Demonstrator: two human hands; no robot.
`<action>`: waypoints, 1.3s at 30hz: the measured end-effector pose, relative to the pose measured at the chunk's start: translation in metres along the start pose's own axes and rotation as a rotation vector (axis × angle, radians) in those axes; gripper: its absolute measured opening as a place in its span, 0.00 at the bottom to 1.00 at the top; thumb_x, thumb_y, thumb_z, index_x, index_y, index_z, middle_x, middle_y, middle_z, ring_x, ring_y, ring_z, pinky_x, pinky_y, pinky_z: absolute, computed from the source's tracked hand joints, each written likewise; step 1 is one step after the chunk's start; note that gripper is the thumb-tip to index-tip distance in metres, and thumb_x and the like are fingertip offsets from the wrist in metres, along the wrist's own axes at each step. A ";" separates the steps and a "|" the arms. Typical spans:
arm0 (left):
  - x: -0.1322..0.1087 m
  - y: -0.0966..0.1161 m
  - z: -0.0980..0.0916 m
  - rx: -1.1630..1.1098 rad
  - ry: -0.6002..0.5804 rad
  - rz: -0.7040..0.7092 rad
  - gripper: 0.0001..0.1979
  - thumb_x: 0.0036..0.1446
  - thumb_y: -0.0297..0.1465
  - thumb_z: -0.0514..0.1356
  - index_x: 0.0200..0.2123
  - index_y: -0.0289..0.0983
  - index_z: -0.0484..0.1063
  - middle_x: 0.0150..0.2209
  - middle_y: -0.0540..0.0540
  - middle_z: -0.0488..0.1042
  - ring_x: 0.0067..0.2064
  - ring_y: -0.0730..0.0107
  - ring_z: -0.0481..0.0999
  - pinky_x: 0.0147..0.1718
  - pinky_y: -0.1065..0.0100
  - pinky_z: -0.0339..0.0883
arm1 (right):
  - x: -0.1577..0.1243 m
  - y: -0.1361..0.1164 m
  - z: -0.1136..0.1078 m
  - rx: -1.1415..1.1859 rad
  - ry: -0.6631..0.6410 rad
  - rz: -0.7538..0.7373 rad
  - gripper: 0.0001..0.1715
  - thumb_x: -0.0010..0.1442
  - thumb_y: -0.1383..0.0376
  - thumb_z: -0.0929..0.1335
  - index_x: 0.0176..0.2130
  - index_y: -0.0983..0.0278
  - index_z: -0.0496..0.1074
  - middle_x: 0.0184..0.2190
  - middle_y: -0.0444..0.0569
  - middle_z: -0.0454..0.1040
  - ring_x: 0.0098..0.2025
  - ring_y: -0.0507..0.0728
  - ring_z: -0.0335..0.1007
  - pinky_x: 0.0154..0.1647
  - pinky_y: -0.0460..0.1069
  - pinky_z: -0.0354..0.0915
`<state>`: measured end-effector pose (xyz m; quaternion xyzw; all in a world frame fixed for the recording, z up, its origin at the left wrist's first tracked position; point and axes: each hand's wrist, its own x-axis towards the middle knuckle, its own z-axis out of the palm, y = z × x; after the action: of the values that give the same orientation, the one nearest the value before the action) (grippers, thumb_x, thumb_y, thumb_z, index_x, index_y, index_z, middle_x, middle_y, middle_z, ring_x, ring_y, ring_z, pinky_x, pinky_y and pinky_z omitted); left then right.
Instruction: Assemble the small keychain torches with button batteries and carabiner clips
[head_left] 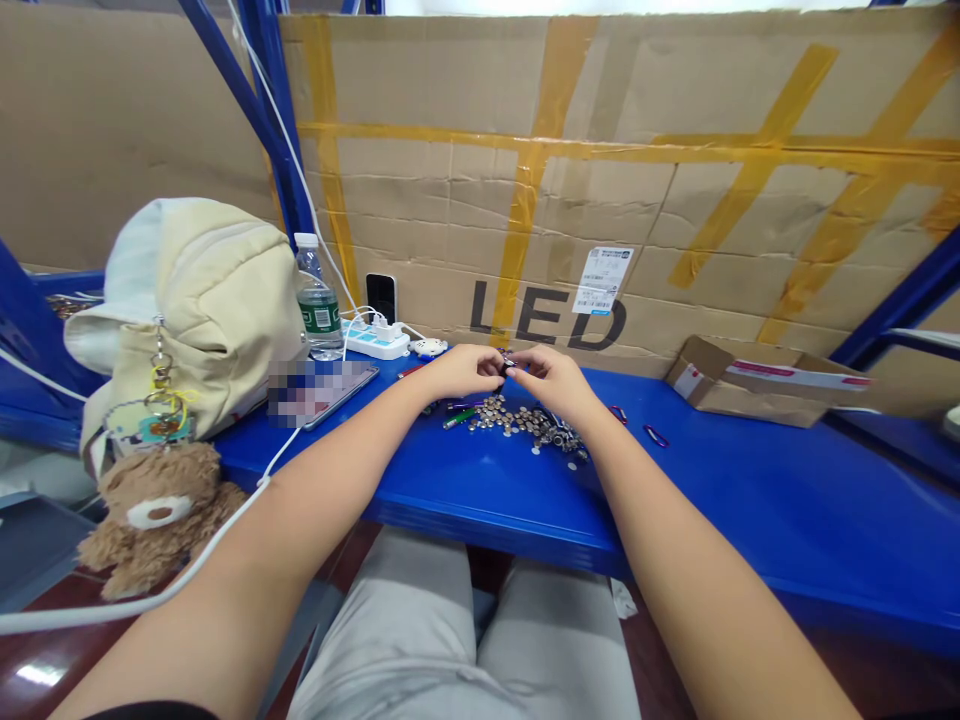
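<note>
Both my hands meet above a blue shelf surface (750,500). My left hand (461,372) and my right hand (551,380) pinch one small metal part (508,362) between their fingertips. Just in front of them lies a pile of several small silvery metal pieces (525,420). A thin green and red stick-like item (459,418) lies at the left of the pile. Two small red clips (655,435) lie to the right of it.
A cream bag (202,300) with a keyring and a brown plush bear (154,510) stands at the left. Near it are a water bottle (316,300), a white power strip (377,340), a tablet (322,392) and a white cable (180,570). A flat cardboard box (757,385) lies at the right. Taped cardboard forms the back wall.
</note>
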<state>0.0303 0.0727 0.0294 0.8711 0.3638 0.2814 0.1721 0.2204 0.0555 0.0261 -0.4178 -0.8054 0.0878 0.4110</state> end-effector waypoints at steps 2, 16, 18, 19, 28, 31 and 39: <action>0.000 -0.002 -0.002 0.094 0.024 0.014 0.11 0.49 0.30 0.57 0.38 0.35 0.71 0.36 0.47 0.77 0.37 0.70 0.75 0.37 0.69 0.66 | -0.002 0.001 -0.001 -0.061 -0.070 0.044 0.17 0.52 0.63 0.68 0.43 0.65 0.73 0.35 0.49 0.75 0.31 0.53 0.67 0.35 0.49 0.64; -0.001 -0.010 -0.010 0.315 -0.007 0.068 0.13 0.48 0.28 0.57 0.40 0.36 0.72 0.39 0.47 0.76 0.40 0.68 0.74 0.40 0.69 0.64 | -0.010 -0.003 -0.005 -0.290 -0.567 0.162 0.11 0.50 0.66 0.68 0.35 0.62 0.76 0.35 0.46 0.78 0.35 0.54 0.71 0.35 0.46 0.63; -0.001 -0.009 -0.009 0.311 -0.015 0.067 0.13 0.48 0.28 0.57 0.40 0.36 0.72 0.39 0.46 0.76 0.40 0.68 0.73 0.40 0.69 0.64 | -0.010 -0.002 -0.002 -0.305 -0.570 0.137 0.10 0.50 0.66 0.68 0.34 0.61 0.77 0.35 0.46 0.78 0.35 0.54 0.71 0.35 0.46 0.63; -0.001 -0.008 -0.009 0.310 -0.018 0.068 0.13 0.48 0.28 0.57 0.40 0.36 0.72 0.39 0.46 0.76 0.40 0.68 0.73 0.40 0.69 0.64 | -0.010 -0.002 0.000 -0.307 -0.568 0.123 0.09 0.50 0.66 0.68 0.34 0.61 0.77 0.34 0.46 0.78 0.35 0.54 0.71 0.36 0.46 0.63; -0.001 -0.006 -0.006 0.287 -0.082 0.063 0.13 0.47 0.29 0.56 0.38 0.36 0.72 0.38 0.46 0.76 0.38 0.68 0.74 0.38 0.70 0.63 | -0.005 -0.001 0.002 -0.306 -0.255 0.047 0.08 0.51 0.64 0.67 0.31 0.64 0.75 0.32 0.49 0.74 0.35 0.54 0.68 0.37 0.46 0.61; -0.002 -0.004 -0.005 0.250 -0.087 0.065 0.12 0.48 0.30 0.56 0.38 0.36 0.72 0.37 0.46 0.76 0.37 0.69 0.74 0.37 0.70 0.63 | -0.003 0.000 -0.001 -0.212 -0.080 -0.011 0.10 0.53 0.62 0.67 0.33 0.65 0.75 0.32 0.49 0.71 0.33 0.53 0.66 0.36 0.47 0.61; -0.002 -0.004 -0.001 0.105 -0.091 0.046 0.13 0.48 0.29 0.56 0.39 0.36 0.71 0.36 0.47 0.77 0.36 0.71 0.75 0.36 0.71 0.64 | -0.003 0.001 0.000 -0.168 -0.057 -0.026 0.10 0.51 0.63 0.67 0.36 0.65 0.73 0.32 0.48 0.72 0.32 0.53 0.66 0.35 0.47 0.61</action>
<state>0.0263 0.0745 0.0274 0.8988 0.3500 0.2261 0.1361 0.2218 0.0539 0.0244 -0.4377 -0.8267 0.0267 0.3525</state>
